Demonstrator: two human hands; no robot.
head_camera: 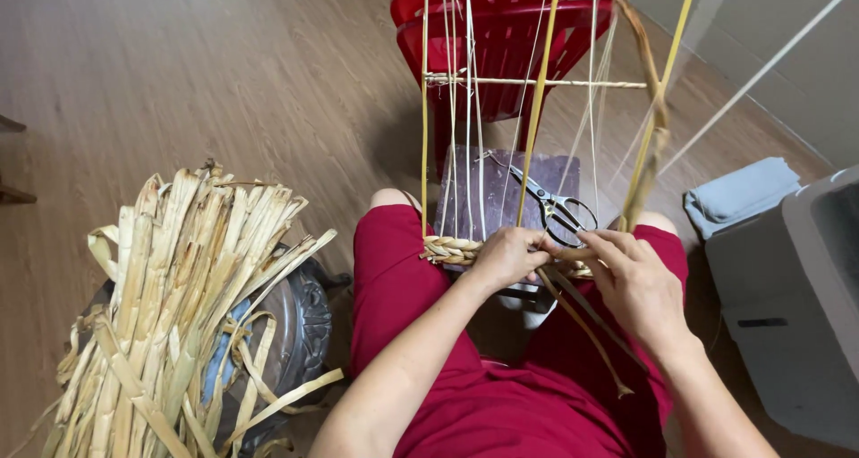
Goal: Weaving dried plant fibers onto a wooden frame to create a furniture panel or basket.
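My left hand point(508, 254) is closed over the braided row of dried straw point(450, 248) at the bottom of an upright frame of thin sticks and strings point(537, 82). Just to its right, my right hand point(633, 277) pinches a twisted straw strand point(651, 136) that rises up along a yellow stick. Both hands meet at the weave above my lap in red cloth. Loose strand ends point(586, 328) hang down between my knees.
A big bundle of dried straw strips point(170, 297) rests on a dark round stool point(300, 319) at my left. Scissors point(555, 203) lie on a purple-grey block behind the weave. A red plastic chair point(501, 29) stands beyond. A grey box point(796, 306) and folded cloth point(738, 190) sit right.
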